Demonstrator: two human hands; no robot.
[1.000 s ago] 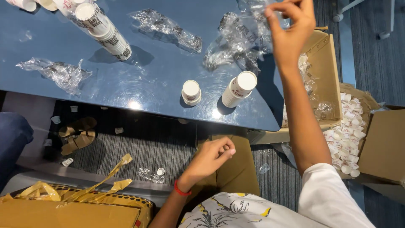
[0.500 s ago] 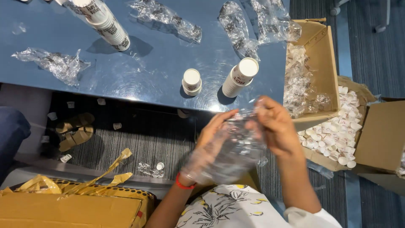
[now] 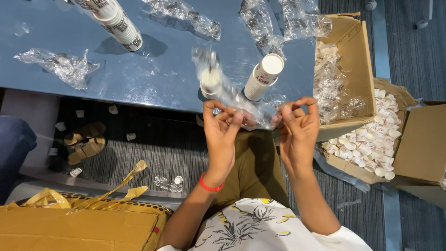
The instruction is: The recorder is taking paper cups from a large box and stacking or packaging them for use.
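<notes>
Both hands now pinch the clear plastic sleeve (image 3: 241, 104): left hand (image 3: 222, 135), right hand (image 3: 297, 132), pulling it apart below the bench (image 3: 162, 69) edge, no longer reaching.

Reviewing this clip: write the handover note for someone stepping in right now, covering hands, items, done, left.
Left hand and right hand: both pinch one clear plastic wrapper above the lap.
On the blue table: two short cup stacks, a longer lying stack, several empty wrappers.
Right: one box holds wrappers, another box small white cups.
Done: several wrappers lie empty.
Left: the held wrapper.
</notes>
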